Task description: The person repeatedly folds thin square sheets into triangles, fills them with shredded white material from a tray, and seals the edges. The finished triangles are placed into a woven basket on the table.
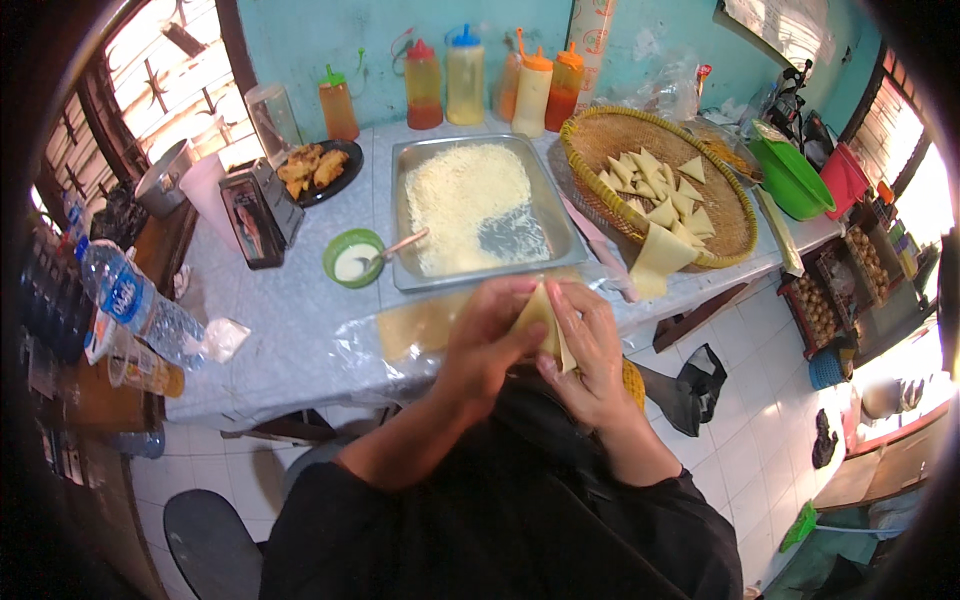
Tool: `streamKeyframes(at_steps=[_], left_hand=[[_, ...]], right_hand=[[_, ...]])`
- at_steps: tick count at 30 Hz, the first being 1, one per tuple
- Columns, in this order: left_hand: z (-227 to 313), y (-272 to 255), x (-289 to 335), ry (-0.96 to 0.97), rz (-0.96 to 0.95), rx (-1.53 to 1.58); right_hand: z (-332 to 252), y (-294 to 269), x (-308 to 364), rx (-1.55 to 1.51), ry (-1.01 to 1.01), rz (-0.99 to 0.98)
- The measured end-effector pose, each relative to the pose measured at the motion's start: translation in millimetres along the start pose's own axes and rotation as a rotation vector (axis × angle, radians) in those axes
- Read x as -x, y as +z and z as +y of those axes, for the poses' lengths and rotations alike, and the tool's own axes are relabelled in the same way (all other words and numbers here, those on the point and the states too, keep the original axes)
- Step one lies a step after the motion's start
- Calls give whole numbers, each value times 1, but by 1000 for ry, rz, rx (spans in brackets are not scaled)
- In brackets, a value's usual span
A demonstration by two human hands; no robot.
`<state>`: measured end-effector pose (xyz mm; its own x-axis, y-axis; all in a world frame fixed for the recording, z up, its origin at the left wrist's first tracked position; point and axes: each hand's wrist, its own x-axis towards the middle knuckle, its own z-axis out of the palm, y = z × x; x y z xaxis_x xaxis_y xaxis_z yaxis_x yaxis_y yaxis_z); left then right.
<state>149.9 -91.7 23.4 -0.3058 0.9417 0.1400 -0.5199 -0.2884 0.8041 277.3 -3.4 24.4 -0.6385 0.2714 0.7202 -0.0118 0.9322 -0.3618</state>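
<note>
My left hand [490,335] and my right hand [592,345] are closed together around a folded pastry wrapper [546,322], held above the table's front edge. It is pale yellow and shows a pointed, cone-like shape; its filling, if any, is hidden. Just below the left hand lie more flat wrappers [420,325] on clear plastic. Beyond the hands, a metal tray [574,240] holds shredded white filling [465,200]. A green bowl [331,264] of white paste with a spoon [408,240] stands left of it. Folded triangles [660,190] lie in a woven basket [612,130], with a loose wrapper [662,258] over its near rim.
Several squeeze bottles [465,85] line the wall. A black plate [345,180] of fried food and a napkin holder [262,215] stand at left, near a water bottle [135,300]. A pink knife-like tool [600,245] lies between tray and basket. A green basin [790,180] sits right.
</note>
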Motion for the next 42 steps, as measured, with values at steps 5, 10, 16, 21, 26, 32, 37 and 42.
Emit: streamKeyframes(at_steps=[5, 10, 16, 21, 26, 32, 37, 42], left_hand=[[-21, 28, -7, -224, 84, 31], [-32, 48, -5, -365, -31, 89], [-41, 45, -11, -477, -209, 221], [-65, 29, -20, -321, -289, -29], [-79, 29, -28, -44, -265, -431], [-95, 26, -45, 164, -193, -778], [-95, 36, -58, 89, -208, -949], [-99, 29, -64, 124, -161, -800]], right_hand=[[-9, -37, 15, 358, 52, -96], [17, -49, 45, 490, 109, -98], [40, -65, 71, 390, 156, -129], [54, -66, 81, 145, 150, -211], [74, -61, 83, -100, 246, -248], [82, -57, 82, -603, 590, -138], [89, -70, 76, -863, 856, 3], [122, -120, 42, -559, 861, 156]])
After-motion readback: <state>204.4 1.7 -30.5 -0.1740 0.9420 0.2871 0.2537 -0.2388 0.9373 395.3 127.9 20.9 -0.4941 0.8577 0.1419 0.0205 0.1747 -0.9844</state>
